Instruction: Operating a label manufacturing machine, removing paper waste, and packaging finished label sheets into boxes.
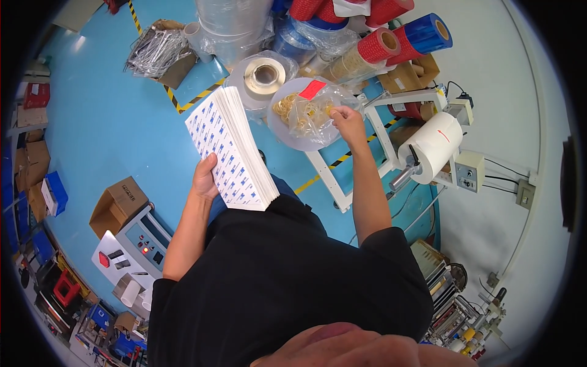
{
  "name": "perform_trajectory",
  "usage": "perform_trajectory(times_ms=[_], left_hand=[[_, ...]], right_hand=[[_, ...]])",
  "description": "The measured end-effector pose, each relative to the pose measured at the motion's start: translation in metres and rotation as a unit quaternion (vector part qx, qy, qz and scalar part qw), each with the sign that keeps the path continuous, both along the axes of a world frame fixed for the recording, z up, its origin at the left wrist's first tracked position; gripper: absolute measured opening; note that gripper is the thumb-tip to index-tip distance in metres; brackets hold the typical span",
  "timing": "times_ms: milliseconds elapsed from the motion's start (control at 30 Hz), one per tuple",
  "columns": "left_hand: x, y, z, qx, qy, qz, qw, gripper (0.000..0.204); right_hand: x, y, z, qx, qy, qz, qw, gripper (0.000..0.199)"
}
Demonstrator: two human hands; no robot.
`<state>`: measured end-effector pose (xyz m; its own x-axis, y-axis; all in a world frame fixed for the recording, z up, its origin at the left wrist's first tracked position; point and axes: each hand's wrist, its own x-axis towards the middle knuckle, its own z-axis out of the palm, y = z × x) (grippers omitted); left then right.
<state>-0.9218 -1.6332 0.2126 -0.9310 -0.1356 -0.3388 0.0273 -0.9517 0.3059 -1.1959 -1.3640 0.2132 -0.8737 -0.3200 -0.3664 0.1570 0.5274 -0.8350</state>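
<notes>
A: Start with the biggest thing. What lies beyond the fingers?

B: Blue floor [110, 116] under everything, with a yellow-and-black striped line running past both hands. Beyond the right fingertips, a heap of film rolls: red rolls [382, 46], a blue roll [428, 33], clear wrapped ones. Off to the outer side of the right hand, a white machine frame [342, 174] carrying a big white paper roll [435, 144].

A: And the left hand?

B: Left hand [205, 177] clasps a thick stack of white sheets [229, 150] printed with small blue marks. Thumb lies on the top sheet near the lower edge, the other fingers are hidden beneath. The stack fans up and away from the fingers, tilted, its far corner near a tape roll [264, 74].

A: The right hand?

B: Right hand [347, 117] reaches into a clear plastic bag [312, 113] of pale yellow rubber bands [286, 109]. Fingers curl closed at the bag's mouth, pinching plastic or bands; I cannot tell which. The bag rests on a round white disc [293, 137], just left of the fingertips. A red tag [312, 89] sits on the bag, just beyond them.

A: Smaller items?

B: Cardboard box [119, 205] and a grey control panel [143, 241] with a lit red light, both well behind the left fingers, toward the wrist side.
</notes>
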Motion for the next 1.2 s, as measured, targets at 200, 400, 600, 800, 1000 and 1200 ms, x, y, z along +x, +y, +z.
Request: perform_trajectory(times_ms=[200,400,600,800,1000,1200], left_hand=[[-0.049,0.036,0.003,0.083,0.065,-0.068,0.992,0.066],[-0.097,0.064,0.022,0.112,0.103,-0.144,0.978,0.062],[-0.117,0.081,0.025,0.117,0.103,-0.165,0.974,0.062],[-0.136,0.086,0.015,0.116,0.111,-0.166,0.973,0.064],[-0.149,0.100,0.018,0.126,0.115,-0.203,0.964,0.062],[-0.163,0.103,0.014,0.115,0.113,-0.224,0.961,0.061]], right_hand=[[0.042,-0.010,0.058,-0.237,-0.092,0.009,0.967,0.017],[0.085,-0.044,0.114,-0.120,0.010,0.074,0.990,0.018],[0.074,-0.014,0.106,-0.185,0.037,-0.008,0.982,0.016],[0.065,0.005,0.087,-0.381,-0.086,-0.083,0.917,0.014],[0.046,0.002,0.082,-0.578,-0.162,-0.106,0.793,0.013],[0.029,0.001,0.075,-0.633,-0.177,-0.194,0.728,0.016]])
